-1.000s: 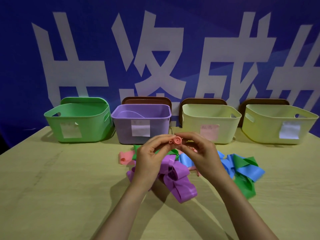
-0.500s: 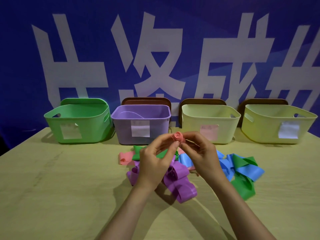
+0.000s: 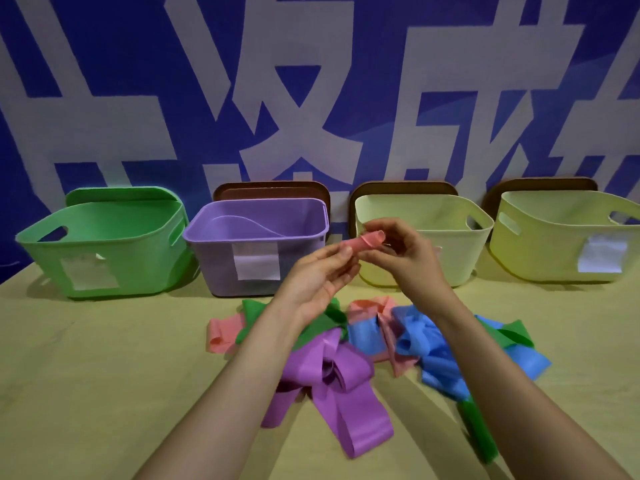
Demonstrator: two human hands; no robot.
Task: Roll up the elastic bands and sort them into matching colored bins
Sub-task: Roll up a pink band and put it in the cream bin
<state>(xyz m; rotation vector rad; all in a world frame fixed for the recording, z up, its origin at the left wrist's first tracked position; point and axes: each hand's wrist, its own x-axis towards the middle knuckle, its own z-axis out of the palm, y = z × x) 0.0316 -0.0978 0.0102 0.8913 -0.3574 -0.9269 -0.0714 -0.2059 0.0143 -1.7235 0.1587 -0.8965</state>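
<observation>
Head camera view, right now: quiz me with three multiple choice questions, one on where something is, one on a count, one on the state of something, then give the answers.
1. Where is the pink roll?
A. inside a bin
B. in the air between the left hand and right hand
C. under the loose bands

2. How many bins stand along the far side of the table?
A. two
B. three
C. four

3. The purple band on the table is
A. loose and unrolled
B. rolled tight
C. held in a hand

Answers:
1 B: both hands pinch it, in front of the pale yellow bin.
2 C: green bin, purple bin, pale yellow bin, yellow-green bin.
3 A: it lies in floppy loops.
</observation>
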